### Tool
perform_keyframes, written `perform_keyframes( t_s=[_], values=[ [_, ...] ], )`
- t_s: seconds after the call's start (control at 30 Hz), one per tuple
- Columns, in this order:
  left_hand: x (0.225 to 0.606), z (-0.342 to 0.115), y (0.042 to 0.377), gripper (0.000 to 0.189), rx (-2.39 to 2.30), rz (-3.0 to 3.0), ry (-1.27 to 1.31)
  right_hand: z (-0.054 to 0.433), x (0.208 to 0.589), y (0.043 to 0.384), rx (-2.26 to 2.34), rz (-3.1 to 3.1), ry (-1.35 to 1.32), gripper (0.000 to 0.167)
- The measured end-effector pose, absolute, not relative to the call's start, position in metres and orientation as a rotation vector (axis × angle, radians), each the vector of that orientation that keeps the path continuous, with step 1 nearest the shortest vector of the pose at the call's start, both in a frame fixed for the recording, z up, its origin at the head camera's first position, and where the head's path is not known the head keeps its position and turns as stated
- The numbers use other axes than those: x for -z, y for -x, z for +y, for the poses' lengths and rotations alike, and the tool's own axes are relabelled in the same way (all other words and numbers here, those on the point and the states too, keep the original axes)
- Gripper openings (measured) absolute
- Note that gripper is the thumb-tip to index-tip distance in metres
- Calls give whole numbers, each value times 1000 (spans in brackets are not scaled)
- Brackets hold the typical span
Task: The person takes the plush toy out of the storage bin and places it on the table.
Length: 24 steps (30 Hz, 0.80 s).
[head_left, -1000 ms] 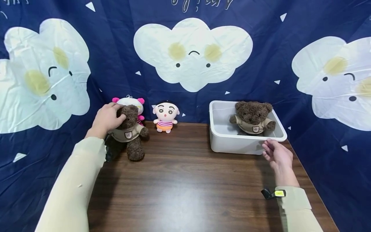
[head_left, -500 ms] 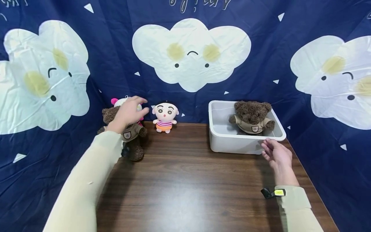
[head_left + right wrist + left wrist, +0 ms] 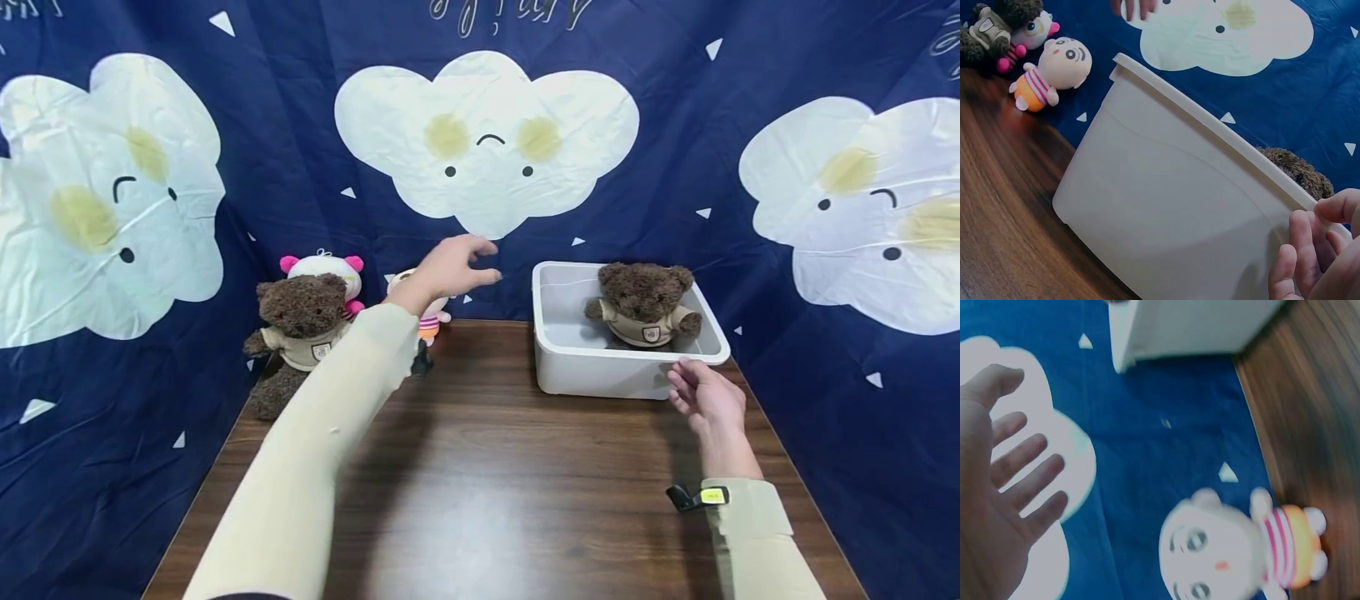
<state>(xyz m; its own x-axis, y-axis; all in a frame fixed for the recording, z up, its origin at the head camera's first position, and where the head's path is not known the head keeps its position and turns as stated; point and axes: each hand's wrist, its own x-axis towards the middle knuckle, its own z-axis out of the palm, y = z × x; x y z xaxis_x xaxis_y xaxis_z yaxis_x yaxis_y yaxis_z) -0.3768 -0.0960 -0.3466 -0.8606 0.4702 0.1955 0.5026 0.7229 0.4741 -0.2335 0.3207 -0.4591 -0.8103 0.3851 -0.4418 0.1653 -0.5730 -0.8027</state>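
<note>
My left hand [image 3: 450, 268] reaches through the air with fingers extended and holds nothing. It partly covers a round-headed doll in a striped top and orange shorts [image 3: 429, 325], which shows whole-bodied in the right wrist view. The left wrist view shows the palm and spread fingers of that hand beside the doll [image 3: 1216, 550]. My right hand [image 3: 711, 404] pinches the front rim of a light grey plastic bin [image 3: 600, 371], thumb on the rim and fingers below it. Inside the bin sits a brown teddy bear [image 3: 643, 296] in a beige shirt.
A second brown teddy bear [image 3: 303, 304] in a beige shirt sits at the table's left. Behind it is a white plush toy with pink ears [image 3: 330, 268]. Blue cloth with white clouds [image 3: 487, 133] surrounds the wooden table [image 3: 540, 483] at the back and sides.
My left hand has left the left teddy bear's head and moved right, past the pink-eared plush, to above the doll. The right hand stays at the bin's rim.
</note>
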Motion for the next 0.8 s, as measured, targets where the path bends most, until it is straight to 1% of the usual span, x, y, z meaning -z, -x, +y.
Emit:
perform_keyframes(
  t_s=[0.2,0.43,0.8],
  values=[
    [338,-41,388,55,847,-2911,928,320,463,235,-2502,-1394,920,19],
    [338,16,398,59,771,-2913,1082,320,464,235,-2475,-1403,928,18],
    [347,86,401,62,613,-3034,1171,322,465,237,-2462,-1408,924,16]
  ],
)
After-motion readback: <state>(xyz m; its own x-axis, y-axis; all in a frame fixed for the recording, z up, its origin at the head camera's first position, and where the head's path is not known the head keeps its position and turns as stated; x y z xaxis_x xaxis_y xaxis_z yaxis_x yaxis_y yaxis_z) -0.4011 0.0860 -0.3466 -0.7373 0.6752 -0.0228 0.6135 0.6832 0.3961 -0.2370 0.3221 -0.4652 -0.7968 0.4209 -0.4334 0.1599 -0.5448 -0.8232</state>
